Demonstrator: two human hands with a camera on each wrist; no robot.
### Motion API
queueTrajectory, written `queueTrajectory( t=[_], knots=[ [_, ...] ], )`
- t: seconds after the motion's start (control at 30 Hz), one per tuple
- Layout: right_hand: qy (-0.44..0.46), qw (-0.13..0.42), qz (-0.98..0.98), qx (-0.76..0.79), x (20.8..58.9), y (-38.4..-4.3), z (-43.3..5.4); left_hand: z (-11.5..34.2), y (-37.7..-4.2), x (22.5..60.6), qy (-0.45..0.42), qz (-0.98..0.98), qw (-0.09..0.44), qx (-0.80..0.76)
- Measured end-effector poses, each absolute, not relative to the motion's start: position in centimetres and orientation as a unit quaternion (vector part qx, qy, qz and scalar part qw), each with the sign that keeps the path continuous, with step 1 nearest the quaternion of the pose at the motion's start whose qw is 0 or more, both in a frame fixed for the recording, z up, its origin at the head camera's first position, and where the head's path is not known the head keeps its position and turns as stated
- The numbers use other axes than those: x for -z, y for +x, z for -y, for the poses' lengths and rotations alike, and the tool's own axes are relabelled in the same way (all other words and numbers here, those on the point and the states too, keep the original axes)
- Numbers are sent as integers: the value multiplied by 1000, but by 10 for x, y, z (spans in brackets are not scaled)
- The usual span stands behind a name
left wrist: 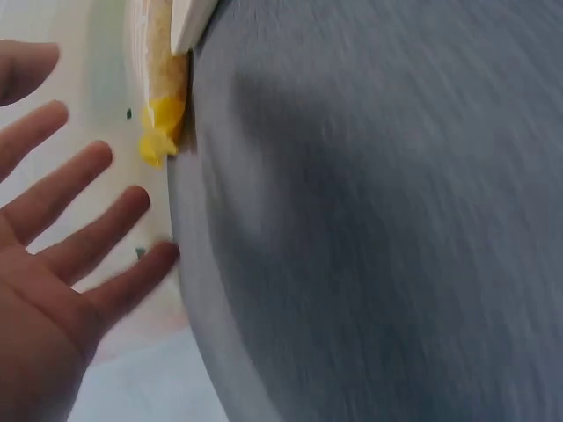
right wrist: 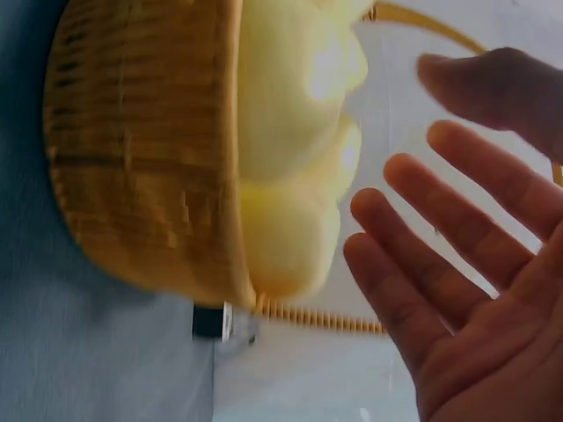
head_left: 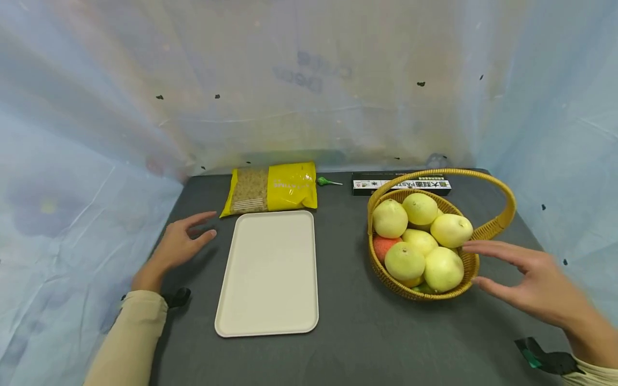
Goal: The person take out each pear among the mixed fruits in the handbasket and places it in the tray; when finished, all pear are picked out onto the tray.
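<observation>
On the right of the table stands a wicker basket (head_left: 386, 280) heaped with several pale yellow-green fruits (head_left: 444, 269) and a red one (head_left: 384, 247). My right hand (head_left: 541, 281) is just right of the basket, fingers extended and thumb apart, holding nothing. The right wrist view shows that same hand (right wrist: 493, 272) spread beside the fruit, with a gap between them. Over at the left, my left hand (head_left: 179, 244) hovers above the table beside a white rectangular tray (head_left: 267, 273). Its fingers are spread in the left wrist view, with nothing in the palm.
Behind the tray lies a yellow bag (head_left: 292, 187) of grain-like food. A green lollipop (head_left: 328, 182) is right of it, and a black pasta box (head_left: 367, 185) lies behind the basket. The basket's tall handle (head_left: 507, 209) leans right. Plastic sheeting (head_left: 309, 123) surrounds the dark table (head_left: 347, 321).
</observation>
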State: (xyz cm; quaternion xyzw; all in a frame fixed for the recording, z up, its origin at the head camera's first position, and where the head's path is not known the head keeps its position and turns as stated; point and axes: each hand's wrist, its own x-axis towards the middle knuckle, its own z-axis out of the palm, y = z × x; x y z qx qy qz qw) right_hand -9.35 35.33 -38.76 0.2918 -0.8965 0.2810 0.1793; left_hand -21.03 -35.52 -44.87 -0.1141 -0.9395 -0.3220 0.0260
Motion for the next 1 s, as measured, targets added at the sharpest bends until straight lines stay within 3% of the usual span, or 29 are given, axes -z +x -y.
queueTrajectory(
  t=[0.27,0.43,1.0],
  knots=[
    [358,105,892,-254,396,-112,-329,335,-233,450,-117,950,-65,283],
    [358,116,905,-199,405,-119,-325,328,-241,448,-119,950,-110,268],
    [297,127,935,-146,403,-112,-328,328,-238,460,-124,957,-136,223]
  ],
)
